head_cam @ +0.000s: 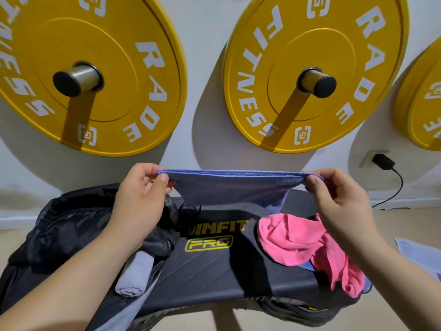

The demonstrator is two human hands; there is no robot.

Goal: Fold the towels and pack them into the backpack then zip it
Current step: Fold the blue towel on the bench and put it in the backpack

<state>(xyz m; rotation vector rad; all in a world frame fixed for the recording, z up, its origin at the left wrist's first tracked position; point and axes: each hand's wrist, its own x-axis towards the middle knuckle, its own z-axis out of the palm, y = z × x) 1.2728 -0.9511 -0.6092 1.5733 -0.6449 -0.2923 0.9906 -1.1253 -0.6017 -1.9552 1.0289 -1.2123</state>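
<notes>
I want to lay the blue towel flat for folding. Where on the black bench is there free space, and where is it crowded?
The free patch is the middle of the bench, around the yellow logo, between the backpack and the pink towel. The bench's left is crowded by the backpack and a rolled grey towel; its right by the crumpled pink towel.

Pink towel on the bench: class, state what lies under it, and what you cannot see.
The pink towel lies crumpled on the dark bench. A blue cloth edge peeks out beneath it. How far that cloth extends, and whether anything else lies under there, is covered.
</notes>
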